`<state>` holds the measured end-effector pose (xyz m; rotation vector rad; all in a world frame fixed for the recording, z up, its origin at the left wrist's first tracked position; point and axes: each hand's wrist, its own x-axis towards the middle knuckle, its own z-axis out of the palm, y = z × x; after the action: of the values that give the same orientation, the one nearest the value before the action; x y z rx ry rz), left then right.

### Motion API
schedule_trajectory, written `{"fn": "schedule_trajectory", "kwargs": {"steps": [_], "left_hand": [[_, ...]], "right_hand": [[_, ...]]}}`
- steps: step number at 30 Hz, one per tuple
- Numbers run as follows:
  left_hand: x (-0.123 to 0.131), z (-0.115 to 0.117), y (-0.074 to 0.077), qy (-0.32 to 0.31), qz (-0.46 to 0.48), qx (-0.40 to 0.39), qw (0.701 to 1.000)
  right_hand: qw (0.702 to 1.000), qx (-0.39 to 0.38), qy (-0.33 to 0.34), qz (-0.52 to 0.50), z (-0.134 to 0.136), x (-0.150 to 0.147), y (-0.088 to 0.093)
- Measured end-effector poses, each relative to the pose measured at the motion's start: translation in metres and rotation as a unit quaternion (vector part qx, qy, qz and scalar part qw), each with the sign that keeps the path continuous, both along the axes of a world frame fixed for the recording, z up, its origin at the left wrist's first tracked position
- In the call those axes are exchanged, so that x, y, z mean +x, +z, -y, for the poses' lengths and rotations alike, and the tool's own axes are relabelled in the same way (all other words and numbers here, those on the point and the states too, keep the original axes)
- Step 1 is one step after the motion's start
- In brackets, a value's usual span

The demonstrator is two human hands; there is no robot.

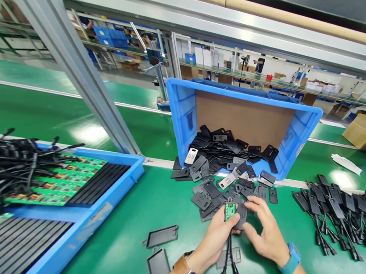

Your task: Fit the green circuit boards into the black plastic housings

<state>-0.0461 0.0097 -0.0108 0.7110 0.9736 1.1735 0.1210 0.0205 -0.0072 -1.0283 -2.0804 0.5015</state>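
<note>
My left hand [219, 230] is closed around a small green circuit board [230, 210] in a black case. Two black cables with plug ends [232, 264] hang from it toward me. A flat black cover [241, 216] stands at the board's right side, beside my left thumb. My right hand [266, 235] is at the cover's right edge with fingers and thumb spread; whether the fingertips touch it I cannot tell. Under the cables lies a grey cover [230, 258]. Two open black case halves [162, 236] [158, 267] rest left of my left wrist.
A blue crate [243, 93] on its side spills black covers [210, 188] onto the green table [114, 236]. At left, a blue tray [103, 216] holds circuit boards and cables. Finished-looking cabled units [333, 208] lie at right, near a white glove [346, 163]. A metal post [77, 63] slants at left.
</note>
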Motion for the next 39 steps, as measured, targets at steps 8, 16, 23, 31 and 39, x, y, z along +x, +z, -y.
{"fn": "schedule_trajectory", "kwargs": {"steps": [8, 16, 23, 31, 39], "left_hand": [[0.0, -0.001, 0.002, 0.026, 0.005, 0.034, 0.999], [0.002, 0.002, 0.006, -0.005, 0.153, -0.045, 0.987], [0.004, 0.007, 0.008, -0.074, 0.147, -0.037, 0.986], [0.006, 0.006, 0.008, -0.07, 0.069, 0.027, 0.995], [0.007, 0.009, 0.0, -0.069, 0.032, 0.043, 0.996]], "right_hand": [[0.999, -0.028, 0.009, 0.046, 0.001, -0.006, -0.006], [1.0, -0.024, -0.011, -0.015, 0.005, -0.007, 0.003], [0.998, -0.024, 0.052, -0.01, 0.006, -0.016, -0.003], [0.999, -0.022, 0.038, -0.014, 0.009, -0.022, -0.011], [0.998, -0.03, 0.043, -0.018, 0.014, -0.022, -0.02]]}}
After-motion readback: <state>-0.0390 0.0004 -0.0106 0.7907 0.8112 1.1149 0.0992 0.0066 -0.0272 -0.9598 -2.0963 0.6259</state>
